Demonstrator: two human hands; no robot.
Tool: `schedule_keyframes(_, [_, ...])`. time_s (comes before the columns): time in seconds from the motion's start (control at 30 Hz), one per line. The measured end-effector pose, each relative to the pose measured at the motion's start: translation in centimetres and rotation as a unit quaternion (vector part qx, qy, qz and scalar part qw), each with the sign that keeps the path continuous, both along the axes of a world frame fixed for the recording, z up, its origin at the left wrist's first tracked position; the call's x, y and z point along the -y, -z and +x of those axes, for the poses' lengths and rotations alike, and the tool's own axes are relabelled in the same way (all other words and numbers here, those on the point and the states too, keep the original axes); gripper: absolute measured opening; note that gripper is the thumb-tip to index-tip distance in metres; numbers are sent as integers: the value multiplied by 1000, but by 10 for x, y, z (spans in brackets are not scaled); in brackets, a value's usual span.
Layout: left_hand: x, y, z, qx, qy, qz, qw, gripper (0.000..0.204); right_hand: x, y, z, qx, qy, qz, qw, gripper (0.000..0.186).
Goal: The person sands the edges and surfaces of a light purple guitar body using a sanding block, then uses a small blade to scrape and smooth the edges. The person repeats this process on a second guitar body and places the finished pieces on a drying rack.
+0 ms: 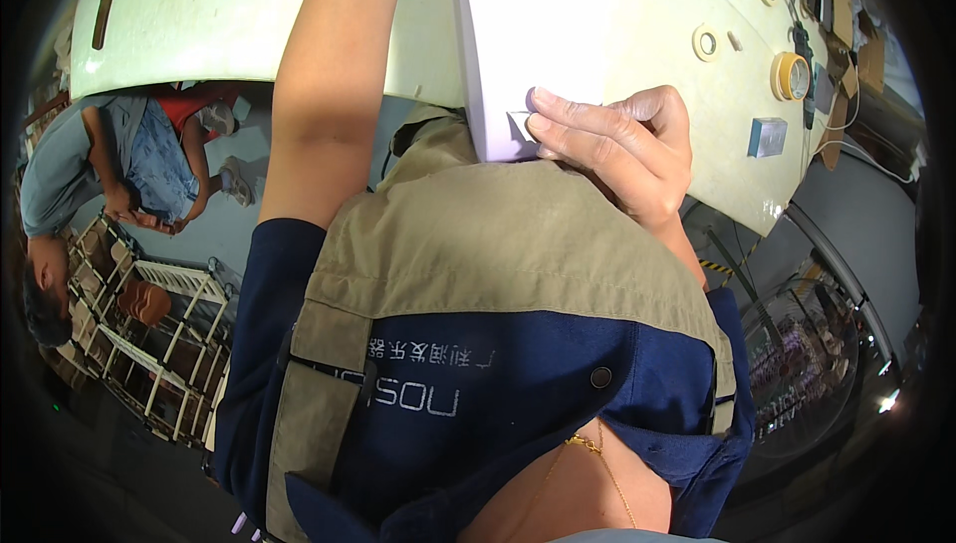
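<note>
One pale panel (539, 30) lies at the near edge of the surface (199, 20), likely stiff, light, easily marred; best held by its sides. Right grip (632, 150) pinches a small white piece (519, 126) against it; left grip unseen, state undetermined.

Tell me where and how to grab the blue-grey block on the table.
Likely best: pinch the block by its opposite flat sides, from above with the right hand, which is nearer. Its boxy shape offers straight faces, and it sits apart from the yellow tape roll.
</note>
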State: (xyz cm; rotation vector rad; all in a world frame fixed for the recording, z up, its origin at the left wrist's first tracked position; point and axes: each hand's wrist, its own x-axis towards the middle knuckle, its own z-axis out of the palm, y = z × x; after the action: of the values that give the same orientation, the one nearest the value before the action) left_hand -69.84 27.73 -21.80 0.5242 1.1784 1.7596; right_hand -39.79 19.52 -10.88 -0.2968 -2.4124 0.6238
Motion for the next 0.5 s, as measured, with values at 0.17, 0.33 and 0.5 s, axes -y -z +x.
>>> schedule_keyframes(0.17, [1,1,-2,-3,3,1,1000,36,-2,3,0,-12,-9,59,998,15])
schedule_keyframes(0.33, [2,-2,1,-2,1,1,1000,36,-2,6,-1,-13,-11,64,998,14])
schedule_keyframes(0.5, [2,-1,0,1,3,16,1000,36,-1,2,1,-2,-8,-15,1000,13])
